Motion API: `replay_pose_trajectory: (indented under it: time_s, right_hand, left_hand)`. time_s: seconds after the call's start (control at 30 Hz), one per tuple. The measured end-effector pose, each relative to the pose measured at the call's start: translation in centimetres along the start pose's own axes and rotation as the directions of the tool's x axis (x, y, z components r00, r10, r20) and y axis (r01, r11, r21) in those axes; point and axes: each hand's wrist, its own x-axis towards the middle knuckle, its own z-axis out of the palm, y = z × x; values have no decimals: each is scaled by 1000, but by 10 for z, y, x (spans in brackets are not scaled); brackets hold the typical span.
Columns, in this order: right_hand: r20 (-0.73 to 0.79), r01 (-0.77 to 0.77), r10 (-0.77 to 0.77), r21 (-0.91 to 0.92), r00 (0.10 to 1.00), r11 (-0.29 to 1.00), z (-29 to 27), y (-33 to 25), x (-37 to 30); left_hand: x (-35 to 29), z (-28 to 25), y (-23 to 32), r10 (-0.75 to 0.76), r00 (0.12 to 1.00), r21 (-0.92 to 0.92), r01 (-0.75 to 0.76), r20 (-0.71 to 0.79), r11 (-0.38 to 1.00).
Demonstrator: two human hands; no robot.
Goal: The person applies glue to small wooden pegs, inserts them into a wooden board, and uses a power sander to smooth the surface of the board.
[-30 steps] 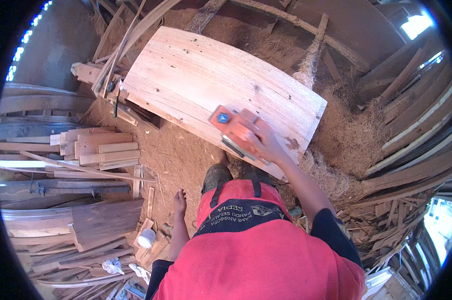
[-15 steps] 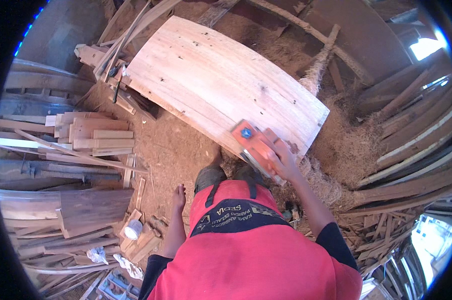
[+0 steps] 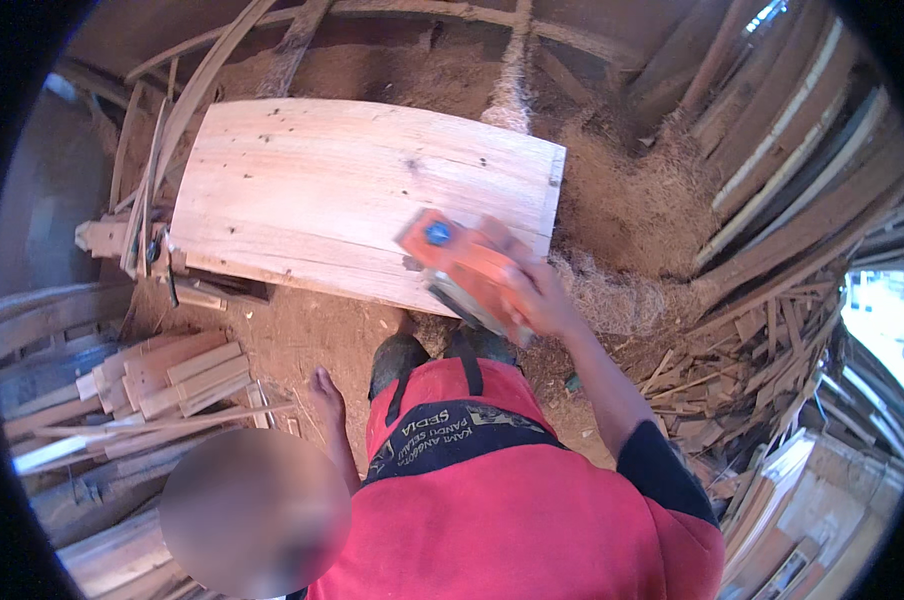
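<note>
My right hand point(image 3: 540, 292) is wrapped round the rear handle of an orange electric planer point(image 3: 464, 262) with a blue front knob. The planer is at the near right edge of a wide, pale wooden board point(image 3: 312, 190), its rear end jutting past the edge toward me. Whether its sole touches the wood I cannot tell. Dark knots and specks dot the board's surface. My left hand point(image 3: 327, 398) hangs empty by my left side, fingers loosely apart, short of the board.
Stacked wood offcuts point(image 3: 182, 375) lie at left, near a long thin strip. Shavings point(image 3: 612, 295) cover ground right of the board. Curved planks point(image 3: 782, 140) and a scrap heap point(image 3: 762, 350) fill the right side. A round blurred patch point(image 3: 257, 515) hides the lower left.
The view has swung, so the board sits further left and more level. The planer stays in my right hand near the board's near right edge. My left hand remains empty.
</note>
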Motion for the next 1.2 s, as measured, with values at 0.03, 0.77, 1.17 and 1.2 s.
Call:
replay_pose_trajectory:
  time_s: [0.03,0.77,1.17,1.2]
  right_hand:
    - [-127,-56,58,20,990,998,-14,8,-25]
    - [-700,117,80,229,709,966,42,94,-21]
    - [-777,165,-249,-188,578,968,-78,65,88]
    - [-811,157,-154,-77,565,985,-57,47,70]
  left_hand:
    - [22,2,26,41,999,52,-42,14,998]
    - [225,47,259,86,841,494,-394,535,775]
    - [233,54,266,93,828,550,-447,553,705]
    - [233,46,255,73,837,566,-428,542,705]
